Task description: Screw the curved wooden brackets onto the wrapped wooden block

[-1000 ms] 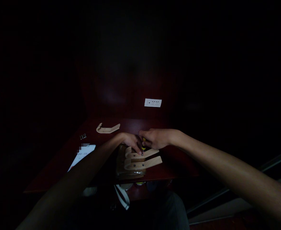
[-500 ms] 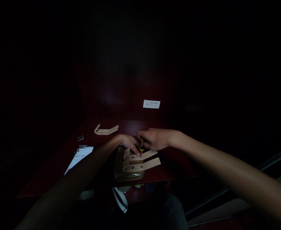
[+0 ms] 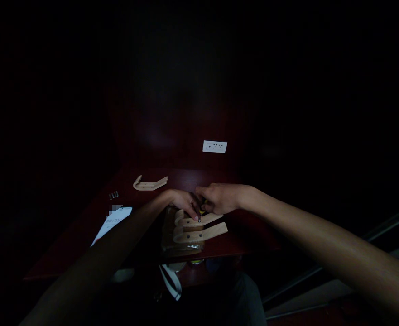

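Observation:
My right hand (image 3: 221, 198) is closed around a screwdriver with a yellow handle (image 3: 202, 211), tilted with its tip down. Below it, a small shiny screw (image 3: 199, 220) stands at a hole in the farther of two pale wooden hooks (image 3: 208, 221). The thumb and fingers of my left hand (image 3: 186, 202) are pinched at that screw, against the hook; the fingertips are partly hidden. Closer to me lies the second wooden hook (image 3: 213, 231), with two dark holes in its flat part. Both hooks rest on a brown block wrapped in clear tape (image 3: 168, 237).
A third wooden hook (image 3: 151, 185) lies farther back on the dark red table (image 3: 247, 240). Several small screws (image 3: 113, 195) and a lit phone (image 3: 109, 225) are at the left. A white socket plate (image 3: 214, 146) is on the back panel. A white strap (image 3: 172, 283) hangs below the front edge.
My right hand has turned and dipped slightly, and less of the yellow handle shows. My left hand stays at the screw, and the hooks keep their places.

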The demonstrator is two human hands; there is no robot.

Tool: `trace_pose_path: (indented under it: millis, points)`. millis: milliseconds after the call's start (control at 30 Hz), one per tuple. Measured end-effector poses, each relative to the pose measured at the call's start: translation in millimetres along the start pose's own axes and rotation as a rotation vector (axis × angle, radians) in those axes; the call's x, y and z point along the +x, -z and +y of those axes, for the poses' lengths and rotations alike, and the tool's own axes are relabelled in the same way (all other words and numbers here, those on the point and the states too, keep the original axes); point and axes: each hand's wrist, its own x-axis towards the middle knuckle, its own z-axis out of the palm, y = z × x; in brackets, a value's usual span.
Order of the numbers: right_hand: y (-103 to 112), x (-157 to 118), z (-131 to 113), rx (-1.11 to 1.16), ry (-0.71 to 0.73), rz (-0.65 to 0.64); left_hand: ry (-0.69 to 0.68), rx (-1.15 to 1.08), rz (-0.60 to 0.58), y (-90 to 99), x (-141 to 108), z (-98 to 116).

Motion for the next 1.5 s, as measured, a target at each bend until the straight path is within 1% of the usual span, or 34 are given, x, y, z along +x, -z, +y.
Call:
trace_pose_path:
  millis: [67,167,300,400,533,667,800,867,967,1167,1367,1500]
  points:
    - [-1.1,1.2,1.7,0.011,0.029,0.015,-0.017,-0.006,-0.003,0.4,-0.2,0.6]
    - [-2.3,4.9,4.9,0.005,0.032,0.007,-0.023,-0.023,-0.006,0.0,0.5,-1.0]
    - [0.1,6.5,5.7,-0.038,-0.017,-0.037,0.012,-0.065,-0.004,-1.8,1.5,-2.9]
    - [4.0,2.5,2.9,0.003,-0.061,-0.057,0.008,-0.102,-0.009,-2.8,2.4,-3.9]
    - [4.9,-1.5,0.9,0.024,-0.012,-0.03,-0.014,-0.113,-0.013,-2.7,4.0,-6.2]
    - [-1.0,2.7,4.9,0.01,0.014,-0.007,-0.042,-0.096,0.0,-2.7,4.0,-7.1]
    - [-3.9,6.0,6.3,-0.024,0.009,-0.017,0.009,-0.111,0.017,-4.1,2.9,-5.7]
    - [-1.8,4.4,4.3,-0.013,-0.018,-0.037,0.031,-0.117,0.012,-4.2,2.7,-4.8]
    - [2.4,0.1,1.2,0.024,-0.05,-0.055,0.028,-0.092,-0.006,-3.3,2.5,-3.4]
    - [2.1,-1.2,2.4,0.016,0.003,-0.022,0.038,-0.046,-0.02,-1.3,1.5,-1.8]
    - [2.0,2.1,3.3,-0.06,-0.055,-0.062,0.04,-0.092,0.0,-2.7,0.9,-1.4]
    - [4.6,-2.3,1.9,-0.001,-0.085,-0.071,0.028,-0.107,-0.006,-3.3,1.1,-1.3]
